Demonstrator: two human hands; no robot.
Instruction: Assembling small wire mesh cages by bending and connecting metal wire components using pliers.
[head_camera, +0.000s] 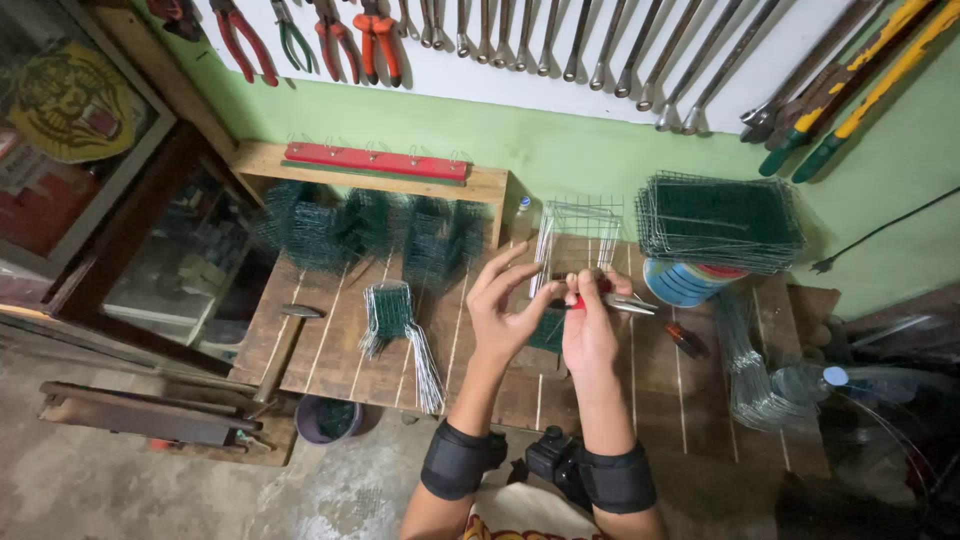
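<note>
My right hand (590, 325) grips red-handled pliers (615, 297) over the wooden workbench (330, 350). My left hand (503, 305) is beside it with fingers spread, its fingertips touching a small green wire mesh piece (548, 328) held between the two hands. Just behind the hands stands a small silver wire mesh cage (578, 235). Black straps wrap both wrists.
Green mesh pieces (370, 225) stand under a wooden shelf with a red bar (376, 160). A folded mesh piece (392, 315) and a hammer (285, 340) lie left. A stack of mesh panels (720, 220) rests on a round tin; wire bundles (755, 370) lie right. Pliers and wrenches hang on the wall.
</note>
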